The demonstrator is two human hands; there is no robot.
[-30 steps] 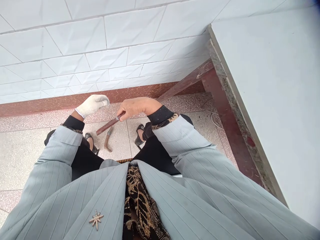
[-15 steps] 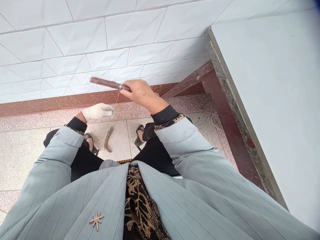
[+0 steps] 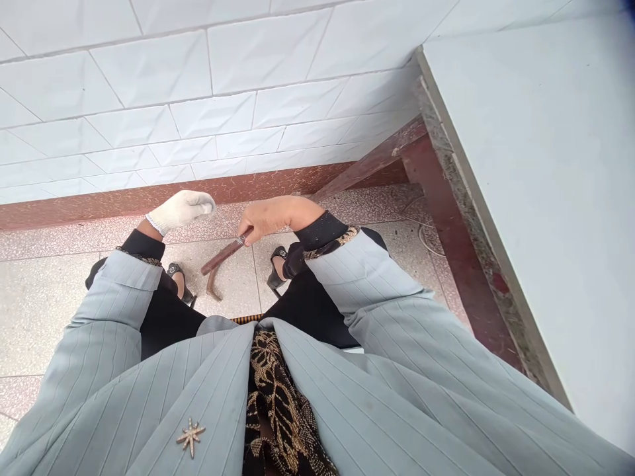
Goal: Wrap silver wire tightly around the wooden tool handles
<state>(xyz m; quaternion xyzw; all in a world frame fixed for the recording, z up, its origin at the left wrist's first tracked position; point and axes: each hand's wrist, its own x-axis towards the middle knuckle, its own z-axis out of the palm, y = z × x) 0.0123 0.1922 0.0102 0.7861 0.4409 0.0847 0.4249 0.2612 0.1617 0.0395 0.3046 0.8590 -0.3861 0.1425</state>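
Note:
My right hand (image 3: 278, 215) is bare and closed around the upper end of a dark brown wooden stick (image 3: 222, 256). The stick slants down to the left, and a band of silvery wire (image 3: 241, 240) is wound about it close to my fingers. Up and to the left is my left hand (image 3: 182, 210), in a white knitted glove, its fingers curled shut; what they hold, if anything, is hidden. On the floor between my feet lies a curved brown piece of wood (image 3: 212, 285), its upper part covered in this view by the stick's lower end.
A white tiled wall (image 3: 149, 73) with a reddish-brown skirting runs ahead. At the right stands a table with a white top (image 3: 546, 165) and a dark red wooden frame (image 3: 446, 218). A pale cord (image 3: 429, 241) lies on the speckled floor by it. My shoes (image 3: 278, 268) flank the curved piece.
The stick in my right hand has swung from pointing up-left to pointing down-left, and that hand has dropped lower. My left hand has risen slightly and moved left, still closed.

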